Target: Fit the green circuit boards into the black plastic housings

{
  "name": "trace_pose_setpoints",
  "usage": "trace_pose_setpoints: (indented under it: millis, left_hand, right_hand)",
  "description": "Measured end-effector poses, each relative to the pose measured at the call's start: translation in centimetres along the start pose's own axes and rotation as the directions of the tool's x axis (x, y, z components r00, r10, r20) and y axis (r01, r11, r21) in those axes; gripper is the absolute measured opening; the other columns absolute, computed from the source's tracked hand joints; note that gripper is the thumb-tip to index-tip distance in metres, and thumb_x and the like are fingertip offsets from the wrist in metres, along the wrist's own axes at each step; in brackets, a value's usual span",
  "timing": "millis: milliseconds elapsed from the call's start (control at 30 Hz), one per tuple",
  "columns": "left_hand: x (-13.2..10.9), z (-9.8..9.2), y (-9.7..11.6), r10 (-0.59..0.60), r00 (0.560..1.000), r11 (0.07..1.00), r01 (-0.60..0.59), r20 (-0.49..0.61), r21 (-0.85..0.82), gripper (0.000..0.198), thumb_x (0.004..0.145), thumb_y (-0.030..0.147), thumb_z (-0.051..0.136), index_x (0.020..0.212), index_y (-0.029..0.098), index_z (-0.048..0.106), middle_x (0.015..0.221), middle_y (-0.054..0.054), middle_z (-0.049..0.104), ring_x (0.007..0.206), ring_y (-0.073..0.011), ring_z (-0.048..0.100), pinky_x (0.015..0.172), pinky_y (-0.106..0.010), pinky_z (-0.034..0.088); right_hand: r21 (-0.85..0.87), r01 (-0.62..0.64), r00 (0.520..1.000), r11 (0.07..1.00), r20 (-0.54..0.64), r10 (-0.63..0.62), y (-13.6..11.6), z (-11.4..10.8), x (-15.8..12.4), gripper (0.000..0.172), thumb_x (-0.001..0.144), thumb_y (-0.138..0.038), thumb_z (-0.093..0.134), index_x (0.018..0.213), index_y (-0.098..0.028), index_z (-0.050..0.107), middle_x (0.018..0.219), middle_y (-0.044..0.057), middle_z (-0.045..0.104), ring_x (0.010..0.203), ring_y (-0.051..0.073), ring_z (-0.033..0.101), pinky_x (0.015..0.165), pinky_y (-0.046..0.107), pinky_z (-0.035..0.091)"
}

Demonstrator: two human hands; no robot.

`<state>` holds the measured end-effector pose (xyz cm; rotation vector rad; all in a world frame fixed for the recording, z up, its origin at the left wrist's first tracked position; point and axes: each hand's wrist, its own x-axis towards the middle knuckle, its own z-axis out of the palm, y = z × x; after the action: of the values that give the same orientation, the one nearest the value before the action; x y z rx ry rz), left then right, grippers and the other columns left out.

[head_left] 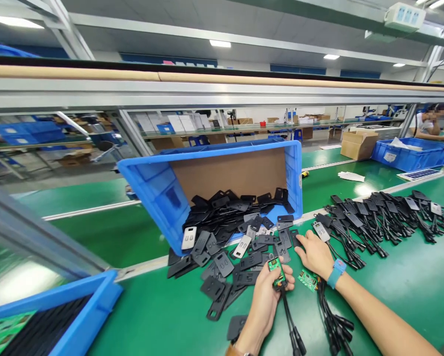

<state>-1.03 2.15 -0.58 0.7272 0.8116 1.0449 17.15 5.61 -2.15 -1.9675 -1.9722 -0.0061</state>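
My left hand [270, 291] grips a green circuit board [276, 272] that sits in a black casing, and black cables with plugs hang down from it. Just to the right, my right hand [314, 254] reaches over the pile, thumb and index finger apart, with the fingertips at a black plastic cover [295, 238]. Whether they press on that cover I cannot tell. Many loose black and grey covers [224, 264] lie spread to the left of my hands. Beneath my right wrist are more green circuit boards [308, 280] with black cables [331, 321].
A blue bin [148, 198] lies tipped on its side, covers spilling from it. Cabled units [366, 217] lie in a row on the right. A blue tray [92, 316] is at lower left. A metal rail [222, 96] crosses above. A person [427, 123] sits far right.
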Motion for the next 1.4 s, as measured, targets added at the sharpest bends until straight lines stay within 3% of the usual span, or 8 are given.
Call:
trace_pose_setpoints:
  millis: [300, 433, 667, 767, 900, 1100, 1233, 1400]
  left_hand:
    - [-0.3, 0.4, -0.3, 0.063, 0.998, 0.996, -0.064, 0.015, 0.063, 0.038, 0.082, 0.038, 0.067, 0.109, 0.014, 0.056, 0.081, -0.006, 0.066, 0.065, -0.0169, 0.062, 0.061, -0.03, 0.049]
    - [0.1, 0.0, -0.7, 0.09, 0.995, 0.993, -0.092, 0.03, 0.074, 0.037, 0.086, 0.04, 0.064, 0.11, 0.014, 0.055, 0.082, -0.007, 0.066, 0.066, -0.0171, 0.062, 0.06, -0.03, 0.049]
    - [0.2, -0.1, -0.6, 0.06, 0.998, 0.997, -0.06, 0.007, 0.052, 0.036, 0.082, 0.034, 0.066, 0.111, 0.015, 0.055, 0.083, -0.006, 0.066, 0.067, -0.0167, 0.061, 0.062, -0.03, 0.049]
    - [0.2, -0.1, -0.4, 0.052, 0.999, 0.997, -0.052, 0.003, 0.053, 0.035, 0.082, 0.031, 0.065, 0.111, 0.015, 0.055, 0.084, -0.005, 0.066, 0.069, -0.0165, 0.061, 0.064, -0.03, 0.049]
    - [0.3, -0.1, -0.4, 0.059, 0.998, 0.996, -0.057, -0.025, 0.064, 0.038, 0.082, 0.033, 0.066, 0.112, 0.014, 0.056, 0.085, -0.006, 0.066, 0.069, -0.0164, 0.06, 0.063, -0.03, 0.049]
    - [0.3, -0.1, -0.5, 0.127, 0.991, 0.99, -0.124, -0.043, 0.069, 0.035, 0.084, 0.034, 0.066, 0.112, 0.015, 0.058, 0.089, -0.007, 0.067, 0.075, -0.0171, 0.061, 0.069, -0.031, 0.049]
    - [0.4, -0.2, -0.7, 0.145, 0.986, 0.989, -0.144, -0.079, 0.023, 0.035, 0.082, 0.038, 0.069, 0.109, 0.016, 0.061, 0.103, -0.01, 0.069, 0.088, -0.0205, 0.064, 0.077, -0.032, 0.049]
    - [0.3, -0.2, -0.4, 0.116, 0.976, 0.992, -0.121, -0.185, -0.017, 0.037, 0.076, 0.036, 0.073, 0.109, 0.02, 0.065, 0.108, -0.007, 0.069, 0.095, -0.0212, 0.064, 0.079, -0.029, 0.047]
  right_hand:
    - [0.058, 0.017, 1.0, 0.998, -0.026, -0.016, 0.1, 0.2, -0.2, 0.023, 0.097, -0.041, 0.051, 0.095, -0.02, 0.06, 0.098, 0.008, 0.058, 0.093, 0.023, 0.059, 0.079, 0.03, 0.043]
    - [0.169, -0.062, 0.998, 0.984, 0.018, 0.06, 0.4, 0.2, -0.1, 0.014, 0.092, -0.029, 0.057, 0.101, -0.019, 0.057, 0.103, 0.008, 0.06, 0.096, 0.023, 0.06, 0.082, 0.03, 0.042]
    - [0.257, -0.189, 0.981, 0.948, 0.081, 0.174, 1.8, 0.8, 0.5, 0.039, 0.075, -0.013, 0.062, 0.114, -0.013, 0.057, 0.1, 0.009, 0.065, 0.091, 0.022, 0.063, 0.076, 0.029, 0.041]
    - [0.309, -0.192, 0.981, 0.932, 0.087, 0.173, 2.0, 0.8, 0.8, 0.035, 0.071, -0.011, 0.062, 0.106, -0.015, 0.062, 0.095, 0.006, 0.066, 0.086, 0.02, 0.063, 0.072, 0.027, 0.04]
    - [0.378, -0.116, 0.993, 0.919, 0.053, 0.104, 1.4, 0.2, 0.9, 0.015, 0.073, -0.008, 0.057, 0.082, -0.018, 0.063, 0.078, 0.001, 0.063, 0.076, 0.017, 0.06, 0.068, 0.026, 0.039]
    - [0.459, 0.082, 0.994, 0.885, -0.1, -0.04, -1.4, -1.5, -0.2, 0.01, 0.083, -0.012, 0.053, 0.089, -0.019, 0.058, 0.083, 0.001, 0.057, 0.077, 0.017, 0.056, 0.071, 0.028, 0.041]
    - [0.494, 0.311, 0.95, 0.812, -0.173, -0.259, -3.4, -2.1, -2.0, 0.015, 0.088, -0.011, 0.05, 0.098, -0.02, 0.057, 0.089, 0.002, 0.056, 0.075, 0.017, 0.056, 0.069, 0.029, 0.043]
    - [0.424, 0.451, 0.882, 0.785, -0.076, -0.466, -4.8, -2.9, -3.3, 0.024, 0.086, -0.019, 0.063, 0.108, -0.02, 0.054, 0.103, 0.006, 0.058, 0.092, 0.023, 0.057, 0.079, 0.036, 0.048]
